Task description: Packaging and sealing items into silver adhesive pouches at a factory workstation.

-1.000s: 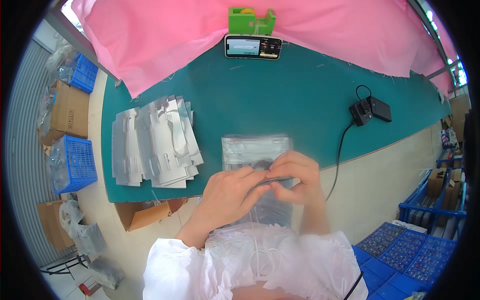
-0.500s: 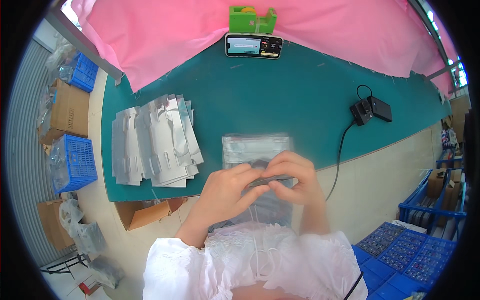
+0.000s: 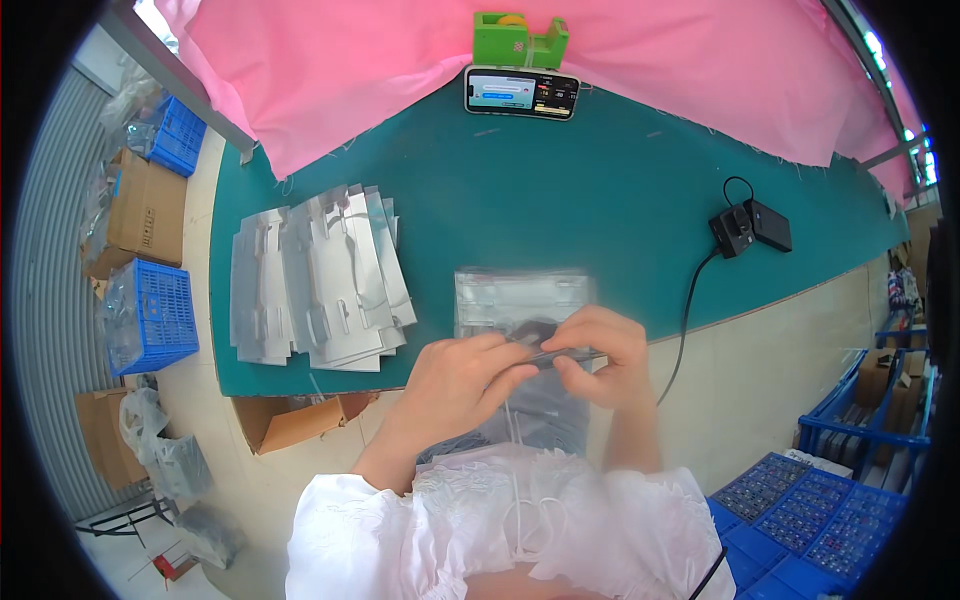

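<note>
Hands are paired at the near side of the green bench (image 3: pixel 560 200), fingers bent in a narrow pinch. Left hand (image 3: pixel 455 375) grips one end of a thin grey item (image 3: pixel 549 357); right hand (image 3: pixel 603 352) pinches the other end between thumb and fingers. The item lies between them, in front of the wearer's body, presumably held at both ends so that neither swings loose.

Placement, from the left: a blue crate (image 3: pixel 165 315) stands on the floor beside the bench. On the bench's left part, silvery sheets (image 3: pixel 345 270) with cut-outs lie overlapped in a loose fan, likely so single ones lift easily. A translucent flat pack (image 3: pixel 525 288) sits centrally beneath the hands, probably for short reach. Beyond it, a phone (image 3: pixel 520 93) stands against a green tape dispenser (image 3: pixel 518 42), which seems to serve as its prop. Farther right rest two black devices (image 3: pixel 745 230) with a cable; blue trays (image 3: pixel 800 510) are at lower right.

Limitations: the fingers cover much of the grey item, and its full shape cannot be determined. A dark patch behind it is unidentified. The pack's lower portion is blurred and partly hidden. Tray contents are too small to identify.
</note>
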A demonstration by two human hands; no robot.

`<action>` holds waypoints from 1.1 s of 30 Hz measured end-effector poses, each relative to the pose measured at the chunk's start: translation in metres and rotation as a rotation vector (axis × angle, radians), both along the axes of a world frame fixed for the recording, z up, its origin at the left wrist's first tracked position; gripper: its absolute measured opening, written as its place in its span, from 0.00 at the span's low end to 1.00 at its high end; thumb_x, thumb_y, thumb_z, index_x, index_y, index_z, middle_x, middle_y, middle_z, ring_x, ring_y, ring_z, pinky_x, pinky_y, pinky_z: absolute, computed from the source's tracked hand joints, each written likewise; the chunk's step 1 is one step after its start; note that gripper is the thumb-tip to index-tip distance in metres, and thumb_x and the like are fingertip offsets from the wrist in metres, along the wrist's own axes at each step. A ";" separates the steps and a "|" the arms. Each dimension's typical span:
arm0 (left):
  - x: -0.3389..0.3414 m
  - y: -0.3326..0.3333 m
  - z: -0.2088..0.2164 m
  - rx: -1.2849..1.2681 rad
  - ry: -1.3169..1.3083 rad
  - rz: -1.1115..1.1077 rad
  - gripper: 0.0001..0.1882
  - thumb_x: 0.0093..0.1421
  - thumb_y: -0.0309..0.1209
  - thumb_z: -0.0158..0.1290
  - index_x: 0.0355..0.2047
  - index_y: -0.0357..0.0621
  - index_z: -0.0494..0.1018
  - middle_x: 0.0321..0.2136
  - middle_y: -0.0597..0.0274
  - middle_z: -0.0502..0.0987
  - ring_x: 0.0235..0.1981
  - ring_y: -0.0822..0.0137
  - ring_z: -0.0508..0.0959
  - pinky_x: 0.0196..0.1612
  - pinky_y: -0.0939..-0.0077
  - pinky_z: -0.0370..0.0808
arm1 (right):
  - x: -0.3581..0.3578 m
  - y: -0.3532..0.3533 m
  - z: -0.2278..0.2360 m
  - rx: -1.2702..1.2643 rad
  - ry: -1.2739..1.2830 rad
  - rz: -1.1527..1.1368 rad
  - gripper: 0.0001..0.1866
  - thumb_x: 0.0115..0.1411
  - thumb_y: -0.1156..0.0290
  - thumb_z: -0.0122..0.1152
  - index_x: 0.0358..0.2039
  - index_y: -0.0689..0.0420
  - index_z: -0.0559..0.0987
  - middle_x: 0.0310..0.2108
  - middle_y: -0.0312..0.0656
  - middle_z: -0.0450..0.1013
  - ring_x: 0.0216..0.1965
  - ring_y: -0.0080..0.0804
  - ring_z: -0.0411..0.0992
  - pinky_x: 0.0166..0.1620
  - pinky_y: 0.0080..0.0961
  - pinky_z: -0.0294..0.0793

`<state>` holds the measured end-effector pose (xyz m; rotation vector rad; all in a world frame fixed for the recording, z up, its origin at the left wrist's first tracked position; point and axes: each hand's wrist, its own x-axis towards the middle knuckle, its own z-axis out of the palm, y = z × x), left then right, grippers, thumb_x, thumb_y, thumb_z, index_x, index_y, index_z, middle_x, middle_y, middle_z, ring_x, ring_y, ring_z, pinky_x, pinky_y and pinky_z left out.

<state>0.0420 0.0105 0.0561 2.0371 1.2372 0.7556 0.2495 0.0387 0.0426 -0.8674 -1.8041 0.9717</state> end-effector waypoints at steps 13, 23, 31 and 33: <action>-0.009 -0.002 -0.011 -0.076 -0.064 -0.020 0.11 0.56 0.34 0.59 0.38 0.43 0.80 0.27 0.57 0.80 0.24 0.60 0.77 0.27 0.70 0.72 | -0.002 0.001 0.000 0.031 -0.006 -0.030 0.13 0.37 0.83 0.62 0.28 0.60 0.83 0.24 0.42 0.77 0.26 0.31 0.74 0.29 0.21 0.70; -0.019 -0.002 -0.017 -0.155 -0.027 -0.054 0.13 0.56 0.33 0.59 0.41 0.43 0.80 0.24 0.57 0.80 0.23 0.62 0.76 0.27 0.70 0.72 | 0.002 0.001 -0.005 -0.095 0.038 -0.124 0.13 0.37 0.83 0.59 0.26 0.62 0.83 0.23 0.42 0.76 0.26 0.29 0.73 0.30 0.22 0.69; -0.017 -0.001 -0.007 -0.147 -0.030 -0.008 0.13 0.55 0.33 0.59 0.40 0.43 0.81 0.22 0.59 0.79 0.22 0.62 0.75 0.27 0.69 0.72 | 0.007 0.002 -0.005 -0.149 0.073 -0.172 0.12 0.37 0.82 0.59 0.26 0.62 0.83 0.25 0.42 0.76 0.27 0.28 0.73 0.31 0.21 0.69; -0.018 0.000 -0.009 -0.132 -0.015 0.005 0.12 0.55 0.33 0.59 0.40 0.43 0.81 0.22 0.59 0.79 0.22 0.62 0.75 0.27 0.70 0.72 | 0.006 0.001 -0.004 -0.155 0.067 -0.184 0.12 0.37 0.82 0.59 0.27 0.62 0.82 0.25 0.42 0.76 0.27 0.28 0.73 0.31 0.20 0.69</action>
